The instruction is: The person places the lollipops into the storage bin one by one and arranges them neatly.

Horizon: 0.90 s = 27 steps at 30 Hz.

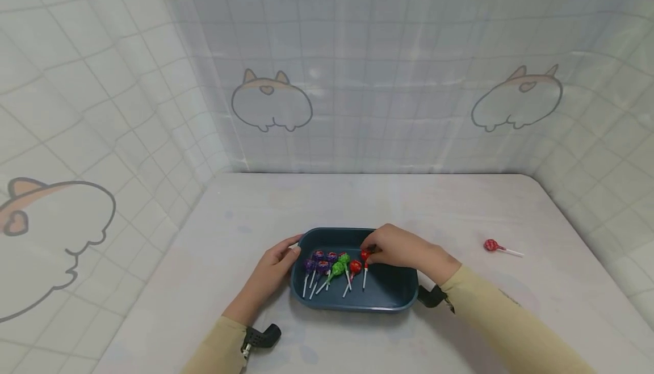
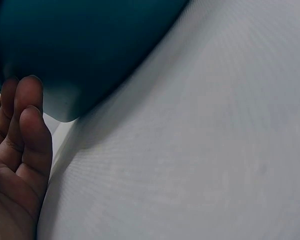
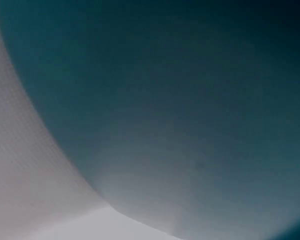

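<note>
A dark teal tray (image 1: 357, 304) stands on the table, with lollipops lying in its left and middle part. My left hand (image 1: 273, 269) holds the tray's left edge, its thumb at the rim and its fingertips against the outer wall in the left wrist view. Inside the tray, my right hand (image 1: 395, 247) pinches a red lollipop (image 1: 365, 255) by its head, the white stick pointing toward me. Just left of it lies another red lollipop (image 1: 355, 267). Beside that are green lollipops (image 1: 339, 268), then several purple lollipops (image 1: 322, 267). In the right wrist view only the tray's wall (image 3: 165, 125) shows.
A single red lollipop (image 1: 491, 245) lies on the pale table (image 1: 449, 209) right of the tray, its stick pointing right. White grid-patterned curtains (image 1: 388, 96) with cartoon animal drawings rise behind and at both sides.
</note>
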Motion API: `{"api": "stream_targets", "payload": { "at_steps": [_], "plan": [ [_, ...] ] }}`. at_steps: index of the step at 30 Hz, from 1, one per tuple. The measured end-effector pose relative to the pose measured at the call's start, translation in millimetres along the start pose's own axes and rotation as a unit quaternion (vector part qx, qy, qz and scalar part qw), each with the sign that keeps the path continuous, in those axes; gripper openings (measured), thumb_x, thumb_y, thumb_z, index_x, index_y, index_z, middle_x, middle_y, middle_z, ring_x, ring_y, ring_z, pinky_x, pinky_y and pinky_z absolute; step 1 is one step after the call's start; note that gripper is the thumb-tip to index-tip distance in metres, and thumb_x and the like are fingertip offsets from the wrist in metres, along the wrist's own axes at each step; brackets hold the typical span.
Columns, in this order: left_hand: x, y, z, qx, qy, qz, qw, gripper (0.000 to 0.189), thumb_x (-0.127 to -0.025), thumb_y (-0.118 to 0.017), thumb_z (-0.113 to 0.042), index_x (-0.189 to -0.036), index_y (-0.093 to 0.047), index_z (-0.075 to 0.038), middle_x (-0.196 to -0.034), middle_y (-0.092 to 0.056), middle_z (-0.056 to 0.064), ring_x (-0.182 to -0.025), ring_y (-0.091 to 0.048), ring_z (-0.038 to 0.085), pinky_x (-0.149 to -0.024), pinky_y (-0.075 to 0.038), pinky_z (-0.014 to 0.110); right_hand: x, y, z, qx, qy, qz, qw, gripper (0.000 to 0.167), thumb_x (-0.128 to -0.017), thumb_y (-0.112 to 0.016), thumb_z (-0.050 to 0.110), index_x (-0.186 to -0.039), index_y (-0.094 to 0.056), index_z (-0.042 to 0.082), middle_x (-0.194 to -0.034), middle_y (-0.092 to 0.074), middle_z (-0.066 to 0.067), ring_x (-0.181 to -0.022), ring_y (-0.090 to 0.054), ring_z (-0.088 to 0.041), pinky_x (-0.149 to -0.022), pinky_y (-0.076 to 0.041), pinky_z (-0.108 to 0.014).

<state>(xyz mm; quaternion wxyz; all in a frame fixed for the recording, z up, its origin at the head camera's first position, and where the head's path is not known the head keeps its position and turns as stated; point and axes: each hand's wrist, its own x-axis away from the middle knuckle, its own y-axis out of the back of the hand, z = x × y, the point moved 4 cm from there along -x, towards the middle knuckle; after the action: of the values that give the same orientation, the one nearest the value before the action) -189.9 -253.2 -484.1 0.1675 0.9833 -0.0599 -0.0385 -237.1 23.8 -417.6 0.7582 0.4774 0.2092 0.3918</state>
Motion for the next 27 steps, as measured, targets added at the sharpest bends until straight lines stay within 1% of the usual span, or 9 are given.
{"api": "stream_targets", "payload": {
  "at_steps": [6, 11, 15, 20, 22, 27],
  "plan": [
    [0.3, 0.4, -1.6, 0.002, -0.003, -0.003, 1.0, 0.042, -0.101, -0.056, -0.039, -0.139, -0.057, -0.021, -0.091, -0.068, 0.007, -0.075, -0.062, 0.022, -0.066, -0.051, 0.032, -4.7, -6, -2, 0.024, 0.003, 0.004, 0.9997, 0.018, -0.088, -0.077, 0.016, -0.104, -0.076, 0.007, -0.094, -0.071, 0.002, -0.073, -0.059, -0.003, -0.069, -0.051, -0.025],
    [0.6, 0.0, -1.5, 0.005, -0.005, -0.002, 1.0, 0.042, -0.102, -0.056, -0.039, -0.139, -0.057, -0.02, -0.092, -0.069, 0.007, -0.076, -0.062, 0.022, -0.067, -0.051, 0.032, -7.2, -12, -4, 0.042, 0.01, 0.002, 0.9991, 0.016, -0.087, -0.078, 0.017, -0.102, -0.077, 0.009, -0.092, -0.071, 0.004, -0.072, -0.057, -0.002, -0.068, -0.051, -0.024],
    [0.4, -0.3, -0.3, 0.001, 0.003, -0.002, 1.0, 0.041, -0.102, -0.055, -0.037, -0.14, -0.056, -0.02, -0.093, -0.069, 0.008, -0.077, -0.062, 0.021, -0.069, -0.05, 0.032, -9.4, -15, -5, 0.055, 0.015, -0.001, 0.9984, 0.017, -0.088, -0.078, 0.02, -0.102, -0.077, 0.011, -0.091, -0.07, 0.005, -0.071, -0.056, -0.002, -0.069, -0.05, -0.025],
    [-0.4, -0.4, -0.3, -0.004, 0.015, 0.002, 0.9999, 0.041, -0.104, -0.054, -0.03, -0.142, -0.054, -0.016, -0.095, -0.069, 0.011, -0.078, -0.061, 0.021, -0.07, -0.051, 0.034, -11.0, -15, -4, 0.068, 0.018, -0.007, 0.9975, 0.018, -0.088, -0.077, 0.023, -0.102, -0.077, 0.012, -0.09, -0.07, 0.006, -0.071, -0.055, -0.002, -0.07, -0.05, -0.026],
    [0.6, -0.4, -4.4, -0.008, 0.018, 0.006, 0.9998, 0.04, -0.105, -0.053, -0.027, -0.143, -0.053, -0.014, -0.096, -0.069, 0.013, -0.079, -0.061, 0.021, -0.071, -0.051, 0.036, -11.4, -16, -3, 0.068, 0.022, -0.009, 0.9974, 0.018, -0.088, -0.077, 0.023, -0.102, -0.077, 0.012, -0.09, -0.07, 0.007, -0.07, -0.055, -0.003, -0.069, -0.05, -0.026],
    [8.0, 0.0, -27.3, -0.012, 0.014, 0.013, 0.9997, 0.04, -0.105, -0.052, -0.023, -0.143, -0.052, -0.01, -0.096, -0.068, 0.015, -0.079, -0.061, 0.02, -0.074, -0.05, 0.038, -11.3, -17, -3, 0.064, 0.028, -0.013, 0.9975, 0.021, -0.089, -0.077, 0.024, -0.105, -0.077, 0.011, -0.093, -0.071, 0.005, -0.071, -0.055, -0.002, -0.07, -0.051, -0.026]
  ]
}}
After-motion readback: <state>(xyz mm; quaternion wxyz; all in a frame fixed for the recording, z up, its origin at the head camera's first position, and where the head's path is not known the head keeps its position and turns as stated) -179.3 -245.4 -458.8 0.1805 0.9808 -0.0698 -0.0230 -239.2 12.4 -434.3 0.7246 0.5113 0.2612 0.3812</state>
